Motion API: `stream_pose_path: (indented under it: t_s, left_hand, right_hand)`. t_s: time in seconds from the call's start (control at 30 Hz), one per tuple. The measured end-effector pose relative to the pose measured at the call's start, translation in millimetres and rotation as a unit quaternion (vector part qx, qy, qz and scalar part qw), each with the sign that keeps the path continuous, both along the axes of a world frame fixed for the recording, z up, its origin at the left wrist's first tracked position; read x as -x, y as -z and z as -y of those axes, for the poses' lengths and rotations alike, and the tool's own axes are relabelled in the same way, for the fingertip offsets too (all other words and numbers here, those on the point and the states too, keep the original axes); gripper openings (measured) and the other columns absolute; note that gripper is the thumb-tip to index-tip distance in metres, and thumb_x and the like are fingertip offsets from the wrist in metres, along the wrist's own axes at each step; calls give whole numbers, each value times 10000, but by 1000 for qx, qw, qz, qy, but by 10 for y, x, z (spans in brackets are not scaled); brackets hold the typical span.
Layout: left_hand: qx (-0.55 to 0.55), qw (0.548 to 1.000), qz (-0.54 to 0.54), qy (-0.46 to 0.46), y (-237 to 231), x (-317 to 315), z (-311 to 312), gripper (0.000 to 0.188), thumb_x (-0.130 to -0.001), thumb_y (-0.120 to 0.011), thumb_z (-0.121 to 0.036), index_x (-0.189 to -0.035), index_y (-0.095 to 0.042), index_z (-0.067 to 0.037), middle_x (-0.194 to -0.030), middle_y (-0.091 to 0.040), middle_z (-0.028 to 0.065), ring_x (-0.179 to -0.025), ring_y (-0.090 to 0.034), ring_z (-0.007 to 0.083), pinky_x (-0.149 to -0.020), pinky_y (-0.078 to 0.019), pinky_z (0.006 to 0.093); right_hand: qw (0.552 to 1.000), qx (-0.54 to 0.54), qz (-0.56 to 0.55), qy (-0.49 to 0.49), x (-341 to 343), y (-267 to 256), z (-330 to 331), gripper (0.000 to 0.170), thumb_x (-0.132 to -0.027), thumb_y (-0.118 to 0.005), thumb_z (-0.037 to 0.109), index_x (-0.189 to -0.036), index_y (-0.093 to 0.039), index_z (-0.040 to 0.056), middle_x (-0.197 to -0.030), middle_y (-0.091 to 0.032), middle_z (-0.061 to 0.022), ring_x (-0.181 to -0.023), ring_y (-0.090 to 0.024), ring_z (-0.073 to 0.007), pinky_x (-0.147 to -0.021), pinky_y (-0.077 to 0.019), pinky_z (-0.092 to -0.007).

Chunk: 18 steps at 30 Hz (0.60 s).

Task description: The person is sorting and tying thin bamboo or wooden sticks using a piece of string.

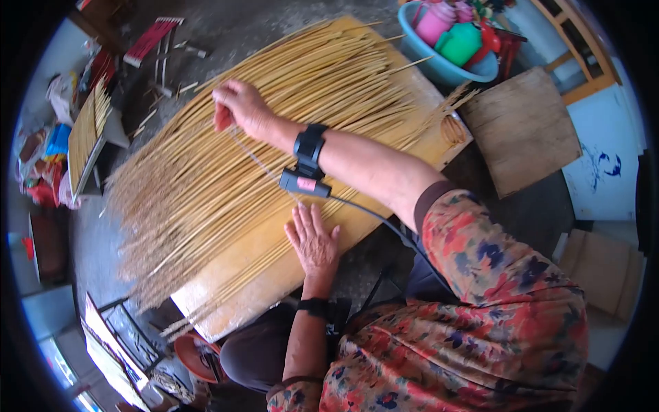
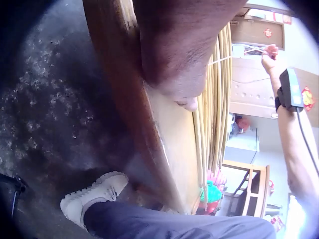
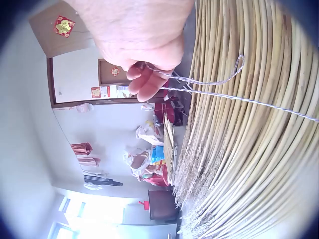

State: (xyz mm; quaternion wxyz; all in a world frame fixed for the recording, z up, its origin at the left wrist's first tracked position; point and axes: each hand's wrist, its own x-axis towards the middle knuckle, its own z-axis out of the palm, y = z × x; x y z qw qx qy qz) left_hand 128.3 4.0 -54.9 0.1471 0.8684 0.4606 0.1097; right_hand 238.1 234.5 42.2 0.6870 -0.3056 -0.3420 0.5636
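Observation:
Long dry stalks point(image 1: 274, 147) with feathery heads lie side by side in a wide row across a wooden board point(image 1: 226, 292). My right hand point(image 1: 240, 110), raised over the far part of the row, grips a thin twisted string point(image 3: 249, 100) in curled fingers. In the right wrist view the string forms a loop below that hand, and one strand runs taut over the stalks. It stretches back toward my left hand point(image 1: 316, 244), which lies palm down at the near stalks with fingers extended, fingertips at the string's near end. The left palm is hidden.
A blue basin point(image 1: 449, 72) with pink and green plastic things stands beyond the board's right end. Next to it is a square wooden panel point(image 1: 522, 130). On the left, a small stand point(image 1: 93, 141) bears more stalks. A red bowl point(image 1: 199, 357) sits below the near left corner.

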Motion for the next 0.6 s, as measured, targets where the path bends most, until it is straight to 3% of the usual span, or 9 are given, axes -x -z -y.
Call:
stream_pose_path:
  t_s: [0.47, 0.6]
  left_hand:
    - [10, 998, -46, 31, -39, 100, 165, 693, -769, -552, -391, -1294, -297, -19, -1371, -235, 187, -1298, -155, 318, -1038, -83, 499]
    - [34, 999, -36, -12, -40, 73, 131, 691, -769, -551, -359, -1302, -275, -16, -1371, -234, 190, -1297, -156, 321, -1035, -81, 496]
  right_hand:
    - [997, 23, 61, 45, -180, -161, 362, 186, -888, -463, 181, -832, -464, 4, -605, -526, -67, -493, -569, -147, -430, -503, -260]
    - [997, -3, 47, 59, -305, -53, 280, 169, -851, -506, 201, -815, -462, 42, -591, -541, -66, -498, -574, -161, -454, -484, -261]
